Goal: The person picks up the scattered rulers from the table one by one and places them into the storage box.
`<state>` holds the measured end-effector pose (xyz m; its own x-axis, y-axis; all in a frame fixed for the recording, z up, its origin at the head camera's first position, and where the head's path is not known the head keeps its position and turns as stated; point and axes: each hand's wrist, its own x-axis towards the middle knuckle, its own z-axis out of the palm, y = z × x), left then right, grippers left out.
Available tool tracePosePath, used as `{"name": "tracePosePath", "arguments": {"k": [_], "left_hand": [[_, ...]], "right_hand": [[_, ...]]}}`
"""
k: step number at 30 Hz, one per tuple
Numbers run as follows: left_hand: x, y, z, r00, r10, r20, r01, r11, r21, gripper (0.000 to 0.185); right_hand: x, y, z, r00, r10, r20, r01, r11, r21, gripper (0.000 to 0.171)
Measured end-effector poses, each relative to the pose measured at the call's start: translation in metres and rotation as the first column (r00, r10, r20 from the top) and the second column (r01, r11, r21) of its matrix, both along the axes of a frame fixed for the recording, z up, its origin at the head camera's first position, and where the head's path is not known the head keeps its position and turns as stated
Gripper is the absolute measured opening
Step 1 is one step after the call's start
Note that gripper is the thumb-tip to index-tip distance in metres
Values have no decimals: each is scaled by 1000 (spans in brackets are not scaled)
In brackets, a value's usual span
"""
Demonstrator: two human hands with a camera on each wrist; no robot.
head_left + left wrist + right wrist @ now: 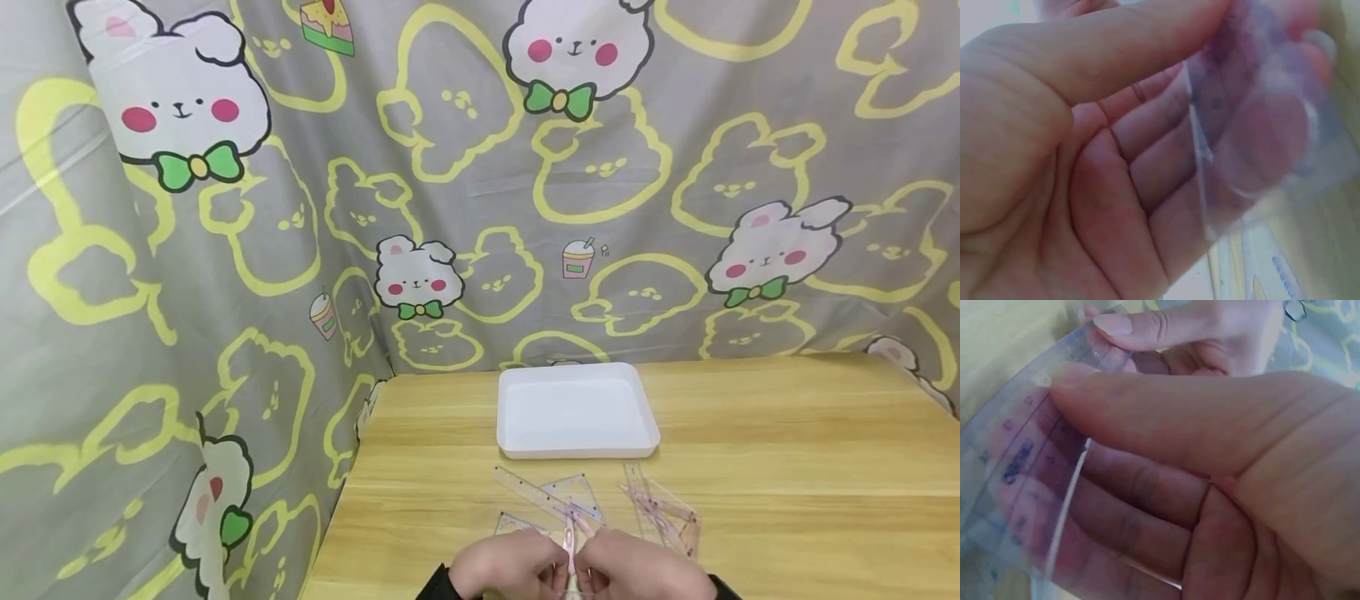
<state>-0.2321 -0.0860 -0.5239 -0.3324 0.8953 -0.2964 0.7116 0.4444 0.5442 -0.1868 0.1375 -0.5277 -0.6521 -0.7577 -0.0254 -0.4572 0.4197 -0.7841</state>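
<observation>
At the table's near edge, my left hand (513, 562) and right hand (637, 567) meet, thumbs close together. Both pinch a clear plastic set square (1329, 140) between thumb and fingers. A rounded cutout and a corner of it show in the left wrist view. Printed scale lines and figures run across the set square (1022, 450) in the right wrist view, with fingers visible through it. Just beyond the hands lie a clear ruler (525, 490) and another set square (585, 493). A narrow pinkish-white thing (569, 533) appears between the hands; its kind is unclear.
A shallow white tray (577, 408) stands farther back on the wooden table (787, 433). Several overlapping clear and pinkish drawing tools (671, 517) lie right of the hands. A patterned grey curtain (480, 208) hangs behind and to the left.
</observation>
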Motion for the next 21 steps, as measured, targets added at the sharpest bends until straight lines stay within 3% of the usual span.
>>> {"name": "tracePosePath", "arguments": {"k": [6, 9, 12, 15, 19, 21], "left_hand": [[-3, -7, 8, 999, 32, -17, -30, 993, 116, 9], [-3, -12, 10, 995, 67, -77, -50, 976, 210, 12], [-8, -16, 11, 985, 135, -109, -97, 949, 300, 17], [-16, -18, 14, 976, 192, -106, -142, 922, 361, 25], [-29, -15, 17, 972, 234, -17, -207, 890, 405, 27], [-35, -15, 17, 968, 249, 34, -240, 875, 419, 27]], "right_hand": [[-10, 18, 3, 996, 36, 85, -25, 992, -125, 16], [-15, 23, 1, 1000, 4, 13, -1, 987, -162, 12], [-20, 27, -2, 995, -80, -66, 64, 974, -217, 10], [-26, 30, -5, 967, -166, -192, 107, 952, -286, 13], [-33, 34, -5, 895, -271, -354, 148, 930, -337, 18], [-36, 35, -4, 874, -308, -376, 173, 920, -351, 19]]}}
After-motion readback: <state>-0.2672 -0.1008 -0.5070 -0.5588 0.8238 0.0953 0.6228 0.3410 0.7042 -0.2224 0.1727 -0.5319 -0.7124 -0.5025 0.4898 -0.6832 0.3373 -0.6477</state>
